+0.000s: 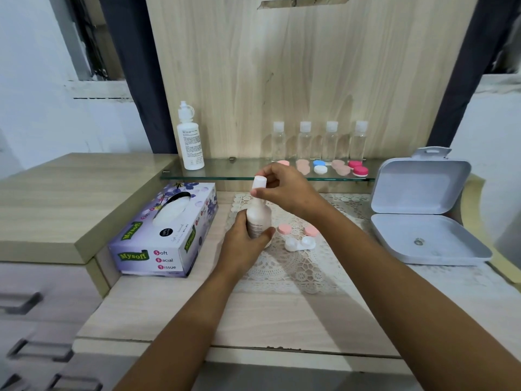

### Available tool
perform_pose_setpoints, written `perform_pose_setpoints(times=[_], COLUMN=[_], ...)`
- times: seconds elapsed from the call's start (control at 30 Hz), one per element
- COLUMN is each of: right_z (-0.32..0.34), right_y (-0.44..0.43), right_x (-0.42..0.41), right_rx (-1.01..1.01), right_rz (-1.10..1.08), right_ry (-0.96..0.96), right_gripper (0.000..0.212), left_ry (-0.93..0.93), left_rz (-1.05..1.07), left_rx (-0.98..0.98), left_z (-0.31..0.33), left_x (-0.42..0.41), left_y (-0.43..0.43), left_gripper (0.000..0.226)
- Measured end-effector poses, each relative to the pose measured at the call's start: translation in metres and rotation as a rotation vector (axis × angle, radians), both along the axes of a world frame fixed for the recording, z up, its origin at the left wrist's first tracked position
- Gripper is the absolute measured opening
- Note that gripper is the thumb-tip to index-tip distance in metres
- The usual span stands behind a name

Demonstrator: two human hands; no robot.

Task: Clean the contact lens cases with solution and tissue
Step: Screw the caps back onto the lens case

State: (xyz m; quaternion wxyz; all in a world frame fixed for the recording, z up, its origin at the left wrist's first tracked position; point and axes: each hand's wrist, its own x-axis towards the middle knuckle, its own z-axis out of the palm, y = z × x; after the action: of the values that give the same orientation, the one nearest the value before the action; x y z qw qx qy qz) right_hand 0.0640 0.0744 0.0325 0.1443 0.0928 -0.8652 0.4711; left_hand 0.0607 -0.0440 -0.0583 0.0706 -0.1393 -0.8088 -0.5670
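Note:
A white solution bottle (pixel 258 218) stands upright on the lace mat (pixel 298 266). My left hand (pixel 244 244) grips its body from the left. My right hand (pixel 284 190) pinches the white cap (pixel 260 182) at the bottle's top. Just right of the bottle lies an open white lens case (pixel 300 244), with its two pink lids (pixel 284 229) (pixel 311 230) loose on the mat behind it. The purple tissue box (pixel 166 232) sits to the left, tissue showing in its slot.
A glass shelf (pixel 225 172) at the back holds a tall white bottle (pixel 190 139), several small clear bottles (pixel 318 141) and several coloured lens cases (pixel 358 167). An open white box (pixel 423 215) lies at the right. A raised wooden counter (pixel 64 204) is at the left.

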Motion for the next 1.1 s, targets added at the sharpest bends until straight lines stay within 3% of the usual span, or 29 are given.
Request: perform_pose_setpoints(times=[0.27,0.37,0.57,0.7,0.83,1.0,1.1], right_z=[-0.004,-0.024,-0.06,-0.069,-0.071,-0.067,-0.061], right_y=[0.017,0.027,0.031,0.025,0.022,0.031,0.04], right_x=[-0.013,-0.022,-0.038,-0.047,-0.051,-0.047,-0.032], right_rx=[-0.249,-0.138,0.277,0.386,0.418,0.417,0.41], right_rz=[-0.068,-0.143,-0.239,-0.307,-0.32,-0.301,-0.276], right_ry=[0.027,-0.034,-0.102,-0.196,-0.215,-0.18,-0.122], right_gripper=[0.014,0.016,0.032,0.023,0.02,0.041,0.042], left_ry=[0.003,0.01,0.027,0.035,0.04,0.034,0.031], left_rz=[-0.014,-0.015,-0.005,-0.002,-0.003,-0.009,-0.011], left_rx=[0.025,0.012,0.0,-0.004,-0.005,-0.006,-0.009], left_z=[-0.002,-0.003,-0.003,-0.004,-0.004,-0.003,-0.003], left_x=[0.0,-0.001,-0.002,-0.003,-0.003,-0.002,-0.002], left_y=[-0.001,-0.001,-0.001,-0.001,-0.001,-0.001,-0.001], left_gripper=[0.043,0.042,0.042,0.041,0.044,0.045,0.046])
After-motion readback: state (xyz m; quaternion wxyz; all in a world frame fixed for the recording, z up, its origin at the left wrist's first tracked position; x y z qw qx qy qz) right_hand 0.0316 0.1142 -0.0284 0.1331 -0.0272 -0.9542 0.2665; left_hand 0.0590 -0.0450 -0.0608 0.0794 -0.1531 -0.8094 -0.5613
